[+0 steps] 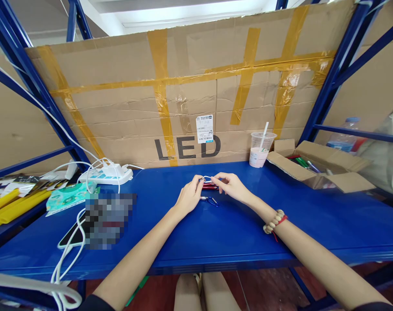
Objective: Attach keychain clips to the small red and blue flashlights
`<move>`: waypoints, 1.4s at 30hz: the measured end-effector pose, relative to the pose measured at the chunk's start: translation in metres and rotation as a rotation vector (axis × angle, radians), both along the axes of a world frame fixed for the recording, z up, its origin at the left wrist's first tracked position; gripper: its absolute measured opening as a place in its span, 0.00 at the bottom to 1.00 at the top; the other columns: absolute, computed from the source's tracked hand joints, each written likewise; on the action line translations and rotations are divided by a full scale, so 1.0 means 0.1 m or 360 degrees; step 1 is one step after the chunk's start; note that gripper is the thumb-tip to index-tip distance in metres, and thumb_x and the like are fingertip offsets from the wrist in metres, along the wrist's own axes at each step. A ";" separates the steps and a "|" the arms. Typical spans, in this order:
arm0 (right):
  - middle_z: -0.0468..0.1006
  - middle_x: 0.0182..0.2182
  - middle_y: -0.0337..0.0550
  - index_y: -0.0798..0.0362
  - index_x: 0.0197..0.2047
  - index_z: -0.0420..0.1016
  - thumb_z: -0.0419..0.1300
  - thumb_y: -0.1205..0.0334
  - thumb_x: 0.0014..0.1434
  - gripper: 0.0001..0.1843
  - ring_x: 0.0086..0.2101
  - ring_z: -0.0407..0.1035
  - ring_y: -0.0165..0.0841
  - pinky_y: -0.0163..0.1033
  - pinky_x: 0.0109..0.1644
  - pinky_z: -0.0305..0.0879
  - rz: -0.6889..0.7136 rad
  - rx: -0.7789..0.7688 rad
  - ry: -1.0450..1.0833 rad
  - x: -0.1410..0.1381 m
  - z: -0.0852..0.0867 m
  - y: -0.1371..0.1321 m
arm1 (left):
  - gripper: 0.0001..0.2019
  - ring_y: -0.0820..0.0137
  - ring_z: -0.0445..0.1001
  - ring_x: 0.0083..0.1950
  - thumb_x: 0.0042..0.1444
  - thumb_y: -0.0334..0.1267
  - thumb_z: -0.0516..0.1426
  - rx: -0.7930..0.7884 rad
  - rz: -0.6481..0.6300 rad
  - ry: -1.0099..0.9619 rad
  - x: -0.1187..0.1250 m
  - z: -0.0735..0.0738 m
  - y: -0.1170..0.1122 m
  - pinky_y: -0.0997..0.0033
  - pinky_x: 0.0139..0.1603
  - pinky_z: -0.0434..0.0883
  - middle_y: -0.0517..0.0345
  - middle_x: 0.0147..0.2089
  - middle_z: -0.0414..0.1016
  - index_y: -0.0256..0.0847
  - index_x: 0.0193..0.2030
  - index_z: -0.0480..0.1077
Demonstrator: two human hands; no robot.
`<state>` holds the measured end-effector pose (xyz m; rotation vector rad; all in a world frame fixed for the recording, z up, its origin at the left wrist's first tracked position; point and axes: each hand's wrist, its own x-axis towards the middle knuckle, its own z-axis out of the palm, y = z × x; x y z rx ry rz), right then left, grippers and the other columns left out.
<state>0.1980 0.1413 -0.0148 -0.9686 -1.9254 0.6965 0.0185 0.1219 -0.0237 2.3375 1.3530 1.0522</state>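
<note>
My left hand (190, 193) and my right hand (231, 186) meet over the middle of the blue shelf, fingers pinched. Between their fingertips is a small silvery loop (207, 179), seemingly a carabiner clip, gripped at its two ends. Just under it lie slim red metallic pieces (209, 187), partly hidden by my fingers. Closer to me, a blue carabiner (212, 201) with a silver end rests flat on the shelf. A beaded bracelet with red cord circles my right wrist.
On the right stand a drink cup with straw (259, 151) and an open cardboard box (313, 166) holding small coloured items. To the left are a white power strip (110, 173), cables, a wipes pack (71, 196) and a phone (73, 231). A large taped carton (128, 112) closes off the back.
</note>
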 end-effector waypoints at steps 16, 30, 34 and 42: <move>0.73 0.39 0.51 0.60 0.50 0.70 0.59 0.48 0.50 0.29 0.23 0.67 0.24 0.26 0.17 0.58 0.0140 -0.0212 0.0311 -0.03 -0.04 0.03 | 0.13 0.70 0.69 0.37 0.64 0.43 0.39 0.0013 0.0028 -0.0017 -0.01 0.01 0.00 0.74 0.37 0.62 0.59 0.33 0.68 0.42 0.47 0.59; 0.73 0.37 0.46 0.58 0.53 0.69 0.61 0.52 0.50 0.29 0.22 0.66 0.23 0.28 0.25 0.62 0.0149 -0.0011 0.0007 -0.04 -0.07 0.00 | 0.12 0.71 0.70 0.39 0.64 0.43 0.41 0.0075 -0.0081 -0.0102 0.00 0.01 0.01 0.75 0.40 0.63 0.60 0.38 0.71 0.43 0.42 0.62; 0.72 0.34 0.43 0.54 0.51 0.71 0.53 0.51 0.58 0.22 0.22 0.64 0.21 0.28 0.28 0.60 0.0086 0.0289 -0.0264 0.01 -0.10 0.03 | 0.13 0.70 0.70 0.42 0.64 0.42 0.41 0.0052 -0.0072 -0.0046 -0.01 -0.01 0.03 0.74 0.44 0.64 0.59 0.41 0.72 0.44 0.44 0.63; 0.69 0.31 0.41 0.52 0.48 0.72 0.45 0.51 0.63 0.20 0.28 0.61 0.23 0.28 0.32 0.54 0.0093 0.0555 -0.0677 0.06 -0.08 0.00 | 0.14 0.70 0.70 0.43 0.64 0.41 0.40 0.0028 -0.0063 -0.0002 -0.02 -0.01 0.02 0.73 0.42 0.64 0.60 0.42 0.72 0.44 0.47 0.63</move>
